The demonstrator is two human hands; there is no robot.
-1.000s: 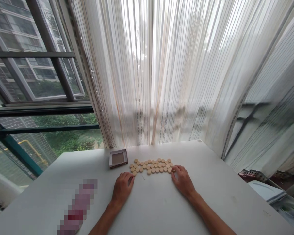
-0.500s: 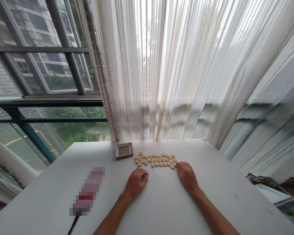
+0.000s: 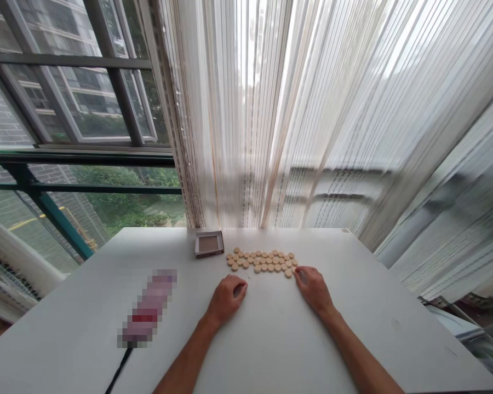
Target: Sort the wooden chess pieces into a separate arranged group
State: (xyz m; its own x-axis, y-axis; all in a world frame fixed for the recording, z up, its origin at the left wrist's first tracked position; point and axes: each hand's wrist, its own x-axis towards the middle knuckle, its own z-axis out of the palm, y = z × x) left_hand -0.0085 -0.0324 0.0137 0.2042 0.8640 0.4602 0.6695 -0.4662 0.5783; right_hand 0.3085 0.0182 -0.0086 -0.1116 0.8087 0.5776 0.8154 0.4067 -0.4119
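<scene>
Several round beige wooden discs [image 3: 261, 261] lie in a flat cluster on the white table [image 3: 271, 339]. My left hand [image 3: 227, 296] rests on the table just in front of the cluster's left end, its fingers curled under. My right hand [image 3: 313, 288] lies at the cluster's right end with its fingertips touching the nearest disc; its fingers are bent and close together. A small square brown box [image 3: 209, 243] with a pale rim sits to the left of the discs.
A blurred pink-and-red object [image 3: 148, 309] with a black cable [image 3: 117, 374] lies on the table's left side. Sheer striped curtains [image 3: 296, 120] hang behind the table's far edge. A window with dark frames [image 3: 66, 109] is at the left.
My left hand has moved right from beside the box and drawn back from the discs. The view has tilted and shifted slightly; my right hand stays at the cluster's right end.
</scene>
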